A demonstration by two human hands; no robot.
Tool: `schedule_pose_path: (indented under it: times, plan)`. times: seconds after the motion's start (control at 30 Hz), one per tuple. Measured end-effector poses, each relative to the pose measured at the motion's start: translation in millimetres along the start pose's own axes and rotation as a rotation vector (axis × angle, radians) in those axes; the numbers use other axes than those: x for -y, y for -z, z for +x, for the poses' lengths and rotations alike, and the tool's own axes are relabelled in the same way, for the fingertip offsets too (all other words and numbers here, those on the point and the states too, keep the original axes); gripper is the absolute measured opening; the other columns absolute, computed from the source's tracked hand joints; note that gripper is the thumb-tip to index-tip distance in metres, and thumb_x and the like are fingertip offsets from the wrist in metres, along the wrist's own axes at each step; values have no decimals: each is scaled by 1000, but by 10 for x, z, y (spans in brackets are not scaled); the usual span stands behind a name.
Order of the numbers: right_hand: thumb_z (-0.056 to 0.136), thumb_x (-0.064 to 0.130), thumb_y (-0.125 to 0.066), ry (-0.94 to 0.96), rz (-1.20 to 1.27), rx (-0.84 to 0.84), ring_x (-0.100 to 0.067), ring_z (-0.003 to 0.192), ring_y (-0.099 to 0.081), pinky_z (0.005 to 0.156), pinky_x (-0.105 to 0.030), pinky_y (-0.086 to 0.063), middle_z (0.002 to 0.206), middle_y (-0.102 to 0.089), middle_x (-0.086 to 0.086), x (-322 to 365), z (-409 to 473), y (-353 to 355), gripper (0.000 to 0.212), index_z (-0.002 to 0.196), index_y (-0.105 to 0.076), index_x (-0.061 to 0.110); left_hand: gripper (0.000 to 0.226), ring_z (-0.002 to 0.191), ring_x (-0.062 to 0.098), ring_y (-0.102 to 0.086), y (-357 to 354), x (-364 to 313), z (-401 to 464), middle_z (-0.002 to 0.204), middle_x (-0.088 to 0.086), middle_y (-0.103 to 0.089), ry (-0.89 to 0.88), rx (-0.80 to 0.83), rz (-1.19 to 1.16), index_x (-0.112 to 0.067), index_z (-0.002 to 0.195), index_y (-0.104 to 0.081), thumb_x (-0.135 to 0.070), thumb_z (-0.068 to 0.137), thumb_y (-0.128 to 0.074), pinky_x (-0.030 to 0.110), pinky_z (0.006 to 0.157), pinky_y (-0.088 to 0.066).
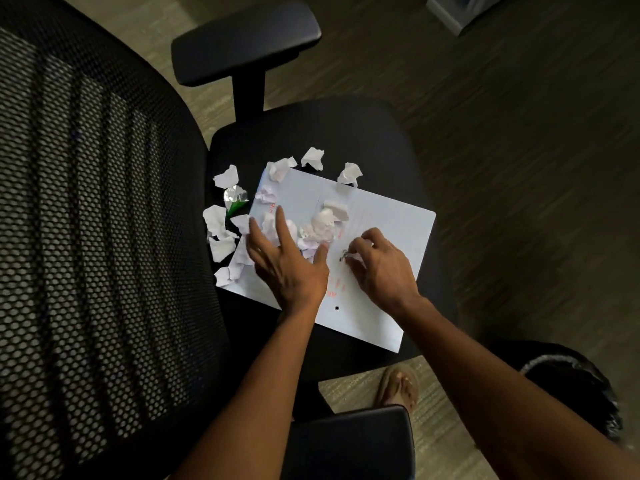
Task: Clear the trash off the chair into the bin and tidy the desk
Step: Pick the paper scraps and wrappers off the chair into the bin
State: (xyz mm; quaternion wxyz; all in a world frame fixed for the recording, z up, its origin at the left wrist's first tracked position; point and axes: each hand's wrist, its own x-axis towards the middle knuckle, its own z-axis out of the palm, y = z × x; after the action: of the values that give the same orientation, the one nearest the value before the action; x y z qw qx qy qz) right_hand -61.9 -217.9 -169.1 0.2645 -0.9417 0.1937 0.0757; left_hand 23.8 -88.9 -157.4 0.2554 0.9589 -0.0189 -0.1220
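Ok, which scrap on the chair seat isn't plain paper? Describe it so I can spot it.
Start at the black chair seat and the flat white sheet lying on it. Just off the sheet's left edge, toward the mesh backrest, sits the foil wrapper. It is shiny silver with a green tip, while the crumpled scraps around it are plain white.

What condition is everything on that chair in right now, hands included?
White sheet of paper: flat on the black chair seat, scraps on it.
White crumpled paper scraps: scattered, not binned.
Silver-green foil wrapper: crumpled, on the seat.
Left hand: open, fingers spread over scraps.
Right hand: pinching a small scrap.
Black-lined bin: open, beside chair.
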Motion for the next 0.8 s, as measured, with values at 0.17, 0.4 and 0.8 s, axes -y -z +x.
schedule_pose_path:
  times: [0.17,0.4,0.8]
  plan:
    - [96,15,-72,-151,193,-96,-23,82,-66,77,-32,-60,108,-67,-6,4,-41,-54,9,97,-63,12,86,149,37,-16,-142,113,81,168,10,-6,-97,140,135,-31,153,-38,-46,80,-81,53,112,-37]
    - [100,28,-68,-323,446,-238,-5,81,-59,73,-6,-40,100,-65,8,-15,-36,-30,31,129,-58,27,46,128,32,-40,-129,173,84,158,11,-29,-144,74,102,-21,125,-64,-27,84,-82,44,99,-43]
    - [81,42,-87,-326,430,16,-34,107,-68,96,-43,-58,131,-65,-16,369,627,76,95,159,-32,37,30,115,32,-55,-119,222,42,128,9,-51,-157,9,-109,-12,108,-70,4,84,-75,37,90,-53]
